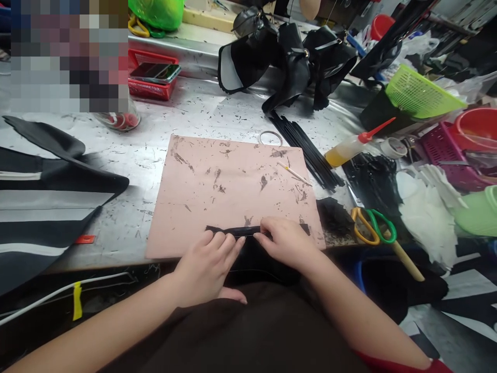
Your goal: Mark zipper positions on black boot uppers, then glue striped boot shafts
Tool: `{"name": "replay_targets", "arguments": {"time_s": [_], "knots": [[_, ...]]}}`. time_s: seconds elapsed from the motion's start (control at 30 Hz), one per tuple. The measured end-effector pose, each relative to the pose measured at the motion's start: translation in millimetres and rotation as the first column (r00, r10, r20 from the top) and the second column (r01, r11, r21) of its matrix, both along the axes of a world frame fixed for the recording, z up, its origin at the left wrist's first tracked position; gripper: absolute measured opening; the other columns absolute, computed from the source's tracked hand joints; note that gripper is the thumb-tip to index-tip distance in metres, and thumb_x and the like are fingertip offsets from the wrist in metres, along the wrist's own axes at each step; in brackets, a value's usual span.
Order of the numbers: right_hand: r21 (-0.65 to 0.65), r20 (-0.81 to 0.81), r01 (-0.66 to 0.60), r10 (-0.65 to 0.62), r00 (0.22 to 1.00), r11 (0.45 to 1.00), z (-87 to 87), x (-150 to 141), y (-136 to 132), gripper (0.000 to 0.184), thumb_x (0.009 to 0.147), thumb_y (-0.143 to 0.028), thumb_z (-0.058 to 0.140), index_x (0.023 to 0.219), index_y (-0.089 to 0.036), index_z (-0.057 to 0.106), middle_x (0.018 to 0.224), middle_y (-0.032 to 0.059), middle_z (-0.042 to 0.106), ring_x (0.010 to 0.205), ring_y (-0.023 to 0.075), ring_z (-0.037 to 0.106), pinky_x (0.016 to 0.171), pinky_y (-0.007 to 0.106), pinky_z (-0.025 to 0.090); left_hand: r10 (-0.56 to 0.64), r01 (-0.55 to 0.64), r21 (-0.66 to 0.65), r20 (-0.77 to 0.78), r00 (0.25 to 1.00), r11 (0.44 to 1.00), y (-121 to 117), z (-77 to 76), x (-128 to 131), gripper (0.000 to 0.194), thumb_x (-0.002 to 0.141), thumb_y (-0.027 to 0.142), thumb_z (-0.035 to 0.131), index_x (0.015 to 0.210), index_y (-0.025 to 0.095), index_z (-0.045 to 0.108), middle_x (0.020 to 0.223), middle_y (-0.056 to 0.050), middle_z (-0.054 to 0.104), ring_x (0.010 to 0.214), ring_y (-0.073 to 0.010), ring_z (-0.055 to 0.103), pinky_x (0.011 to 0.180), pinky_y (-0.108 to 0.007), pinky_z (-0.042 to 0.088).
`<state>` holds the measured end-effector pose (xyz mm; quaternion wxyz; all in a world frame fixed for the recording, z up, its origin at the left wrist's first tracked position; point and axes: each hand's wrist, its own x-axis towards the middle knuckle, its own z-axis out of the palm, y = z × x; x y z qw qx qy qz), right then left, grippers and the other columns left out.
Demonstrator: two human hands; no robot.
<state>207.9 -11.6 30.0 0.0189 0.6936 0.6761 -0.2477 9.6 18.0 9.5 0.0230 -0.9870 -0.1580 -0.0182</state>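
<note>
Workshop for leather or fabric goods: scuffed metal workbench point(155, 155) carrying pink cutting mat point(233, 181), glue bottle point(349, 147), scissors point(373, 225), black offcuts point(287, 62) along far edge, plastic baskets point(421, 93) at right edge.

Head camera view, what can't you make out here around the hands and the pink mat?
- Black piece: near part hidden under left hand and right hand, head view.
- Pink mat: front edge covered by both hands.
- Top-left corner: pixelated, unreadable.
- Scissors: blades hidden under black scraps.
</note>
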Motion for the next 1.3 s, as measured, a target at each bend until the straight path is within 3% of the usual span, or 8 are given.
{"name": "replay_targets", "arguments": {"time_s": [0.13, 0.3, 0.47, 0.6, 0.8, 0.97, 1.17, 1.3], "knots": [[0.012, 0.061, -0.029, 0.028, 0.998, 1.0, 0.0, -3, 1, 0.016, 0.082, -0.027, 0.045, 0.072, -0.019, 0.055, 0.071, 0.0017, 0.062, 0.064, 0.0145, 0.055, 0.057, 0.024, 0.033, 0.028, -0.028, -0.004, -0.003, 1.0, 1.0, -3, 5.4, 16, 0.076, 0.078, 0.066, 0.029, 0.11, 0.002, 0.057, 0.077, -0.011, 0.056, 0.069, -0.0215, 0.047, 0.065, -0.035, 0.032], [0.058, 0.168, -0.117, 0.106, 0.98, 0.991, 0.2, -9, -1, 0.019, 0.083, -0.025, 0.042, 0.079, -0.017, 0.058, 0.077, 0.0056, 0.064, 0.072, 0.0192, 0.059, 0.064, 0.029, 0.035, -0.078, 0.078, 0.002, 0.009, 0.997, 0.997, -11, -4.7, 28, 0.042, 0.087, 0.031, 0.036, 0.113, 0.003, 0.054, 0.111, -0.018, 0.057, 0.097, -0.0264, 0.051, 0.081, -0.036, 0.037], [0.062, 0.324, -0.034, 0.012, 0.946, 0.997, 17.9, 8, -5, 0.031, 0.08, -0.038, 0.045, 0.076, -0.012, 0.062, 0.073, 0.0136, 0.065, 0.071, 0.0251, 0.06, 0.075, 0.04, 0.036, -0.099, 0.099, -0.002, -0.011, 0.995, 0.995, -11, -9.2, 26, 0.04, 0.084, 0.023, 0.037, 0.116, 0.005, 0.053, 0.116, -0.018, 0.057, 0.099, -0.0277, 0.054, 0.081, -0.036, 0.041], [-0.021, 0.022, 0.214, -0.214, 0.977, 0.977, 19.0, 35, -14, 0.019, 0.076, -0.037, 0.051, 0.075, -0.02, 0.06, 0.073, 0.0044, 0.065, 0.069, 0.0207, 0.06, 0.062, 0.03, 0.04, -0.094, 0.094, -0.016, -0.005, 0.996, 0.995, -8, -4.6, 28, 0.038, 0.086, 0.024, 0.036, 0.114, 0.007, 0.055, 0.122, -0.017, 0.053, 0.097, -0.0272, 0.055, 0.078, -0.035, 0.043], [0.166, -0.439, 0.571, -0.459, 0.773, 0.804, -15.8, 38, -33, 0.018, 0.07, -0.024, 0.055, 0.088, -0.023, 0.055, 0.088, 0.0011, 0.064, 0.083, 0.0192, 0.059, 0.077, 0.033, 0.043, -0.119, 0.119, 0.003, 0.039, 0.992, 0.993, -7, -7.5, 34, 0.036, 0.084, 0.023, 0.037, 0.107, 0.004, 0.058, 0.118, -0.02, 0.055, 0.105, -0.0296, 0.052, 0.087, -0.037, 0.04], [0.204, -0.474, 0.62, -0.478, 0.74, 0.758, -28.2, 33, -37, 0.018, 0.069, -0.023, 0.056, 0.087, -0.023, 0.055, 0.086, 0.0015, 0.064, 0.083, 0.0202, 0.058, 0.077, 0.035, 0.044, -0.17, 0.166, -0.067, -0.06, 0.984, 0.984, -4, -6.4, 41, 0.041, 0.082, 0.028, 0.039, 0.116, 0.009, 0.052, 0.13, -0.017, 0.045, 0.11, -0.0319, 0.049, 0.085, -0.039, 0.041], [0.207, -0.446, 0.592, -0.464, 0.766, 0.779, -27.0, 34, -36, 0.013, 0.07, -0.022, 0.055, 0.083, -0.022, 0.055, 0.083, 0.0011, 0.063, 0.08, 0.0201, 0.057, 0.075, 0.035, 0.044, -0.198, 0.194, -0.044, -0.117, 0.973, 0.98, -5, -0.3, 56, 0.041, 0.079, 0.024, 0.042, 0.114, 0.007, 0.054, 0.123, -0.02, 0.051, 0.107, -0.033, 0.051, 0.081, -0.039, 0.045], [0.193, -0.451, 0.595, -0.468, 0.76, 0.78, -24.5, 37, -37, 0.009, 0.07, -0.023, 0.054, 0.079, -0.022, 0.056, 0.079, 0.0009, 0.063, 0.077, 0.019, 0.058, 0.072, 0.033, 0.045, -0.228, 0.228, -0.025, -0.184, 0.956, 0.973, -6, 1.3, 66, 0.046, 0.077, 0.02, 0.044, 0.122, 0.009, 0.048, 0.134, -0.017, 0.04, 0.101, -0.032, 0.054, 0.072, -0.037, 0.048]]}}
